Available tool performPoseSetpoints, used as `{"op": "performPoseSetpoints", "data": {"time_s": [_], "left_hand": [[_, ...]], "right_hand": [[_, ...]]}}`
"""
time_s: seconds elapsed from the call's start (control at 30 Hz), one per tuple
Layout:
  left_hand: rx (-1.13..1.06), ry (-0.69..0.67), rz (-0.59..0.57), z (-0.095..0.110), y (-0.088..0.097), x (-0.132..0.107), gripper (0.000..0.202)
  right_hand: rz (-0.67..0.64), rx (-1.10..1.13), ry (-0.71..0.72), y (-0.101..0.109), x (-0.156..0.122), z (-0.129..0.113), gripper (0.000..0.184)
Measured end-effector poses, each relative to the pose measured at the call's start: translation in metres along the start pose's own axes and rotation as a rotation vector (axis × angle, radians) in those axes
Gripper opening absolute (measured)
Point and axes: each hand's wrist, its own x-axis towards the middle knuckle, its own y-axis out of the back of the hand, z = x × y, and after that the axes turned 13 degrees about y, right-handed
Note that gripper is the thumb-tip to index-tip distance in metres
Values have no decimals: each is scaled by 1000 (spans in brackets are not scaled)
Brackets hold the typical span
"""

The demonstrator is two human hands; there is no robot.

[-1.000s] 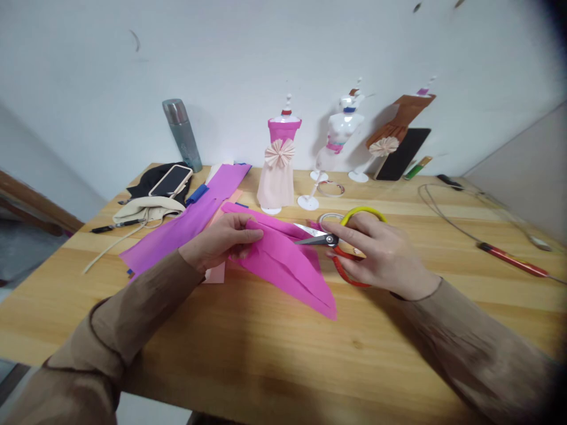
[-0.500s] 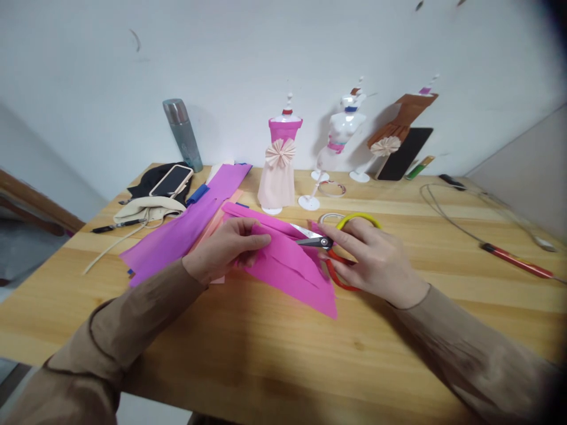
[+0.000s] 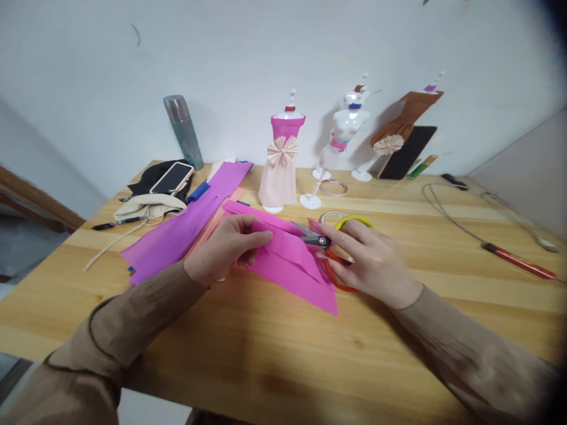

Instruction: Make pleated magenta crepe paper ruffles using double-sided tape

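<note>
Between thumb and fingers, my left hand [image 3: 230,243] pinches a sheet of pink crepe paper [image 3: 292,262] by its upper left part. My right hand [image 3: 371,260] grips a pair of scissors [image 3: 322,241] with yellow and red handles. Their blades are slightly apart at the upper edge of the pink paper, and the tips point left toward my left hand. A cut or crease line crosses the middle of the sheet. Under and left of my left hand lie purple crepe paper [image 3: 177,236] and a peach strip [image 3: 208,227].
Along the wall stand a mannequin in a pink dress [image 3: 278,177], a bare white mannequin [image 3: 348,130] and one in brown [image 3: 411,112]. A bottle [image 3: 183,133] and phone [image 3: 172,178] are at back left. A tape roll [image 3: 334,218] sits behind the scissors; a red tool [image 3: 518,261] lies right.
The scissor blades have closed a little, and my right hand has shifted slightly left. My left hand keeps its pinch on the pink paper. The view has moved slightly.
</note>
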Motion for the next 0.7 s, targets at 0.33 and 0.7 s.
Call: {"op": "performPoseSetpoints", "data": {"time_s": [0.33, 0.7], "left_hand": [[-81, 31, -41, 1, -6, -2, 27], [-25, 40, -9, 3, -14, -6, 25]], "right_hand": [[-16, -28, -34, -3, -1, -6, 38], [-22, 22, -36, -6, -2, -11, 39]]}}
